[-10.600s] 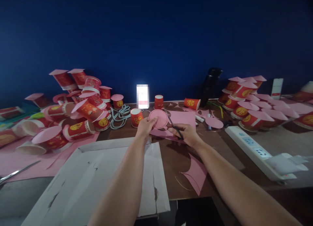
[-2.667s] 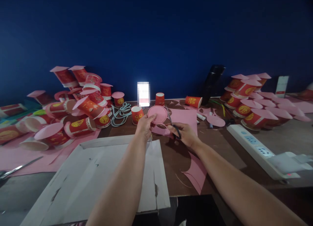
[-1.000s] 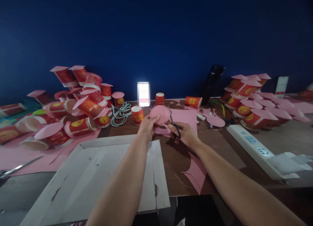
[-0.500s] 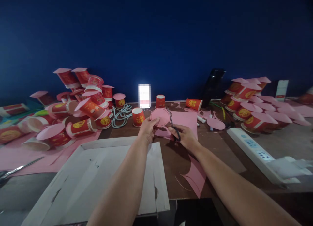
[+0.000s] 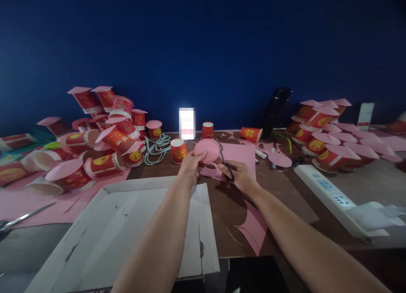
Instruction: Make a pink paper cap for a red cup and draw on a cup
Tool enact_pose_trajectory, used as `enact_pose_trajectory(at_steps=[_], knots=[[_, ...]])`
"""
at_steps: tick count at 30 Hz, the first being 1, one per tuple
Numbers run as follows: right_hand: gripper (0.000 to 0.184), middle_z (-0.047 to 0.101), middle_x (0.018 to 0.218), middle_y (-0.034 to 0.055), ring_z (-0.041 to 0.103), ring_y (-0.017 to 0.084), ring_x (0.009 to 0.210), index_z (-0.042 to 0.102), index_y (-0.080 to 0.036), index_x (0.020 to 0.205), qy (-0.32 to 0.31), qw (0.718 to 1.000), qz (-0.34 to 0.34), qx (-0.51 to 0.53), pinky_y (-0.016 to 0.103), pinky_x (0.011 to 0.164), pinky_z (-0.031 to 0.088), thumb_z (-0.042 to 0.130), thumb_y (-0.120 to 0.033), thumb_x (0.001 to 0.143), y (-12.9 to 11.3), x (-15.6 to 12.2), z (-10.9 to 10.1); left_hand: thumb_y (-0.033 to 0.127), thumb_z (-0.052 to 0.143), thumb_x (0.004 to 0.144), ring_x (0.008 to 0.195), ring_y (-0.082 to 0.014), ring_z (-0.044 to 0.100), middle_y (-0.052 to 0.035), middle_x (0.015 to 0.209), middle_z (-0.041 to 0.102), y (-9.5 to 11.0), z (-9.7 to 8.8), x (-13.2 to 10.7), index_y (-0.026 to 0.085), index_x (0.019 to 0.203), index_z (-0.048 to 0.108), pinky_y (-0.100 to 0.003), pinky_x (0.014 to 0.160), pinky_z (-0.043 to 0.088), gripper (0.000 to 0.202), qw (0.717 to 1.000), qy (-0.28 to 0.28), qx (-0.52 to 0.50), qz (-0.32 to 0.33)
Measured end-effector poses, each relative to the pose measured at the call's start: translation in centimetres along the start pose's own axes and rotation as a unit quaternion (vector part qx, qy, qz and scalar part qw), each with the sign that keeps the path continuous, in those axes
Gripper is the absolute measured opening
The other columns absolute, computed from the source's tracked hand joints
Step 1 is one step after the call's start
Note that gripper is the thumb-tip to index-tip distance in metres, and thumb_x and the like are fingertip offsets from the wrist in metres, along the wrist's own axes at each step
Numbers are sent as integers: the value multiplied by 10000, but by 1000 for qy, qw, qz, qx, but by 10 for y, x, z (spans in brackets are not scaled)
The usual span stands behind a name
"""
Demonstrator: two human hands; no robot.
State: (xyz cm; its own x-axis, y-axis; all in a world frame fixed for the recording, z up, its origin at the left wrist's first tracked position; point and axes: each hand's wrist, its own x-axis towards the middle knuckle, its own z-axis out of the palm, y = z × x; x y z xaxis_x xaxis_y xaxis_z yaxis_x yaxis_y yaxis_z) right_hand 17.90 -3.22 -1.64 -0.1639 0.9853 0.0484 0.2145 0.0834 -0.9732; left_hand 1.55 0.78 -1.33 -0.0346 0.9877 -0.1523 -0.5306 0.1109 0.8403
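My left hand (image 5: 190, 166) pinches a round pink paper disc (image 5: 207, 151) by its lower left edge, holding it up over the brown table (image 5: 285, 187). My right hand (image 5: 241, 176) is closed round the black handles of a pair of scissors (image 5: 224, 162), whose blades reach up to the disc's right edge. A larger pink paper sheet (image 5: 239, 155) lies on the table just behind both hands.
Piles of red paper cups with pink paper tops sit at left (image 5: 104, 145) and right (image 5: 320, 128). A flat white cardboard box (image 5: 127, 229) lies under my left arm. A white power strip (image 5: 326, 191), a pink offcut (image 5: 253, 225), coiled cable (image 5: 155, 147), a lit phone (image 5: 187, 123) and a second pair of scissors (image 5: 22, 219) are around.
Both hands have kept hold of the disc and scissors throughout. The disc has turned slightly in my left hand and the scissors have shifted along its right edge.
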Motion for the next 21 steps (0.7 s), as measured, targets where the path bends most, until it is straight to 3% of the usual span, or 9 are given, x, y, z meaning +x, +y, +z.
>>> enact_pose_trajectory(at_steps=[15,21], knots=[[544,569,554,-19,466,81,431,676,-159,1042,3,999,31,33,196,385,383,656,-572,689,0,0,1,161,733,606,518,-90,579,-28,663,656,2,2,-3,103,845,612,-190,501,446,273,1000,5,3,3],[560,565,545,-13,480,95,478,693,-147,1010,15,1000,11,25,201,416,388,666,-587,665,1,1,0,155,723,630,541,-99,599,-39,675,662,5,4,-7,104,866,614,-190,519,474,265,1000,-10,8,-5]])
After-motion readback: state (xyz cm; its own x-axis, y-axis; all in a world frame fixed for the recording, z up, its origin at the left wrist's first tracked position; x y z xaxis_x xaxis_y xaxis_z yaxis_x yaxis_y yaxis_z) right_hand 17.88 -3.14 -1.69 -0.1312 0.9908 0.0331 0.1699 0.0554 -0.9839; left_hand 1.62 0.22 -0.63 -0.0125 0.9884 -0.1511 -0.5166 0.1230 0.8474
